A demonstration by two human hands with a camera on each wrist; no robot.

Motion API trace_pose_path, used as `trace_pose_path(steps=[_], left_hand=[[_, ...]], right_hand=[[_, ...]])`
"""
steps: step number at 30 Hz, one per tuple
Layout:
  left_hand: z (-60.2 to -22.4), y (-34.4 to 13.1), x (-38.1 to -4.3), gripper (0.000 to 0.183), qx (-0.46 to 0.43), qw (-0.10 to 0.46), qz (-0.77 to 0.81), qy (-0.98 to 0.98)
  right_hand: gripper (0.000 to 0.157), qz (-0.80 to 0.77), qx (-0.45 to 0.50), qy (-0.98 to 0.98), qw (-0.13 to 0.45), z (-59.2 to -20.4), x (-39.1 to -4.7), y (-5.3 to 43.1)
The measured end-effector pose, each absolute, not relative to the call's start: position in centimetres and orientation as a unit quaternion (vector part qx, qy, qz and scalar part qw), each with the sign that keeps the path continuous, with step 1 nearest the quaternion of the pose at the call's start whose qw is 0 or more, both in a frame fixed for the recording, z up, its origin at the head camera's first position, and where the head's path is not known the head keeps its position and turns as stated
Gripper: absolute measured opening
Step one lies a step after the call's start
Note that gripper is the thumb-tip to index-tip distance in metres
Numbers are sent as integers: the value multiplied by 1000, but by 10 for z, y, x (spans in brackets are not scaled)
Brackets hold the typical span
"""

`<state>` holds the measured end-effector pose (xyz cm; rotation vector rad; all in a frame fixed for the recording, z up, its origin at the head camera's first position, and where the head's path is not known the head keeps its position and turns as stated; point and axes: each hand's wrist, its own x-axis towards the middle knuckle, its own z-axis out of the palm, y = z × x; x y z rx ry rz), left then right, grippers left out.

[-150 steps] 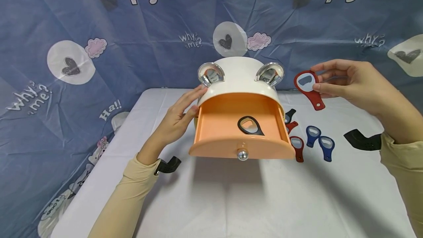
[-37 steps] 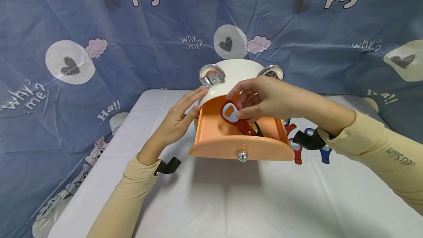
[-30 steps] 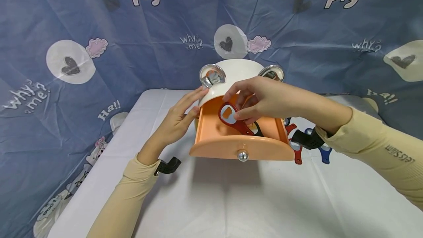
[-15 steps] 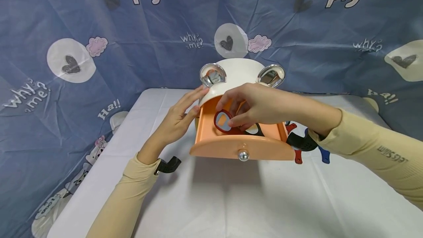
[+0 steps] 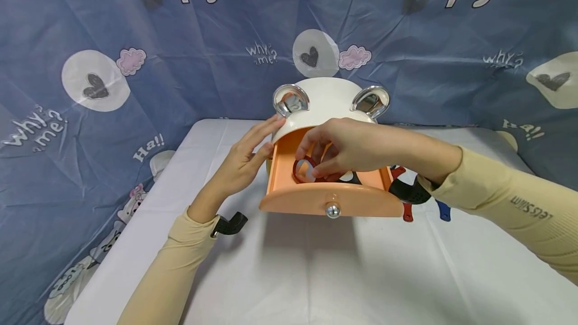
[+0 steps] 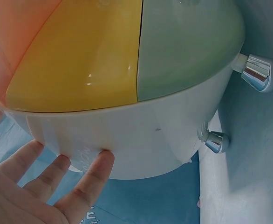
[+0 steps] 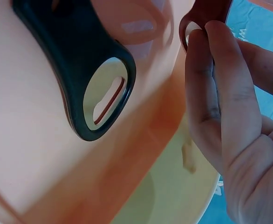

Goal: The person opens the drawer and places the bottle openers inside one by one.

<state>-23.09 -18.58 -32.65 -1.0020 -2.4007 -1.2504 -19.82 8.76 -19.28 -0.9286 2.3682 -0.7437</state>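
An orange drawer [image 5: 293,199] stands pulled out of a rounded white case [image 5: 327,89] with two shiny silver ears. My left hand [image 5: 239,164] rests against the case's left side; in the left wrist view its spread fingertips [image 6: 106,158] touch the white wall. Inside the drawer, my right hand [image 5: 347,144] pinches a red bottle opener [image 5: 298,172], low near the drawer floor; its handle is mostly hidden by the fingers. A black bottle opener [image 7: 76,60] lies in the drawer beside it, partly covered by my right hand in the head view.
Right of the drawer, red openers [image 5: 408,212] and a blue opener [image 5: 444,210] lie on the white table [image 5: 307,275], partly behind my right wrist. Yellow [image 6: 80,60] and green [image 6: 187,51] drawers show in the left wrist view. A blue printed cloth [image 5: 226,24] hangs behind.
My right hand has carried the red bottle opener from the right of the case over into the drawer and lowered it there. The left hand has stayed against the case.
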Motion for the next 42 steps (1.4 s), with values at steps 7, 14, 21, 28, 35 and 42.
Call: trace_pose_path(steps=[7, 14, 21, 28, 35, 42], left_hand=[[-327, -186, -231, 55, -342, 129, -428, -826], [-327, -185, -232, 53, -347, 132, -428, -824], [-327, -184, -234, 52, -347, 132, -425, -825], [-327, -184, -231, 53, -344, 135, -421, -828], [-325, -184, -231, 50, -345, 137, -424, -826], [-325, -184, -229, 49, -345, 141, -421, -827]], right_hand=[[36, -240, -359, 873, 228, -192, -200, 88], [42, -235, -355, 878, 221, -188, -197, 93], [36, -257, -340, 880, 209, -183, -195, 98], [32, -274, -349, 875, 196, -184, -194, 102], [31, -294, -342, 876, 170, -180, -191, 112], [27, -337, -343, 865, 145, -174, -185, 124]])
